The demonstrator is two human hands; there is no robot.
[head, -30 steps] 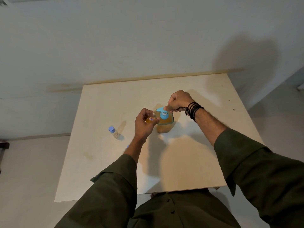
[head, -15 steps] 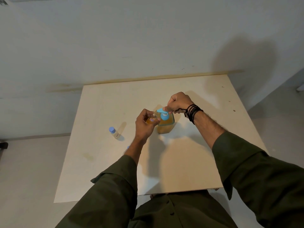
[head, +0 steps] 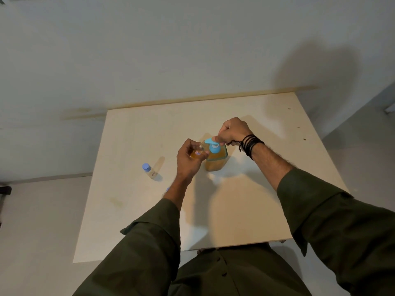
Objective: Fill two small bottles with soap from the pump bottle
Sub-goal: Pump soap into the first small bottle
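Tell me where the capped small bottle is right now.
In the head view, the capped small bottle stands on the table, left of the left hand and the pump bottle, untouched.

Soft, dim light is falling from behind the person. Shadows are darkening the table [head: 132, 210] and wall [head: 316, 67]. Edges are bending.

I count two small bottles — one in my left hand [head: 189, 159], one capped [head: 149, 171] — and one pump bottle [head: 215, 155].
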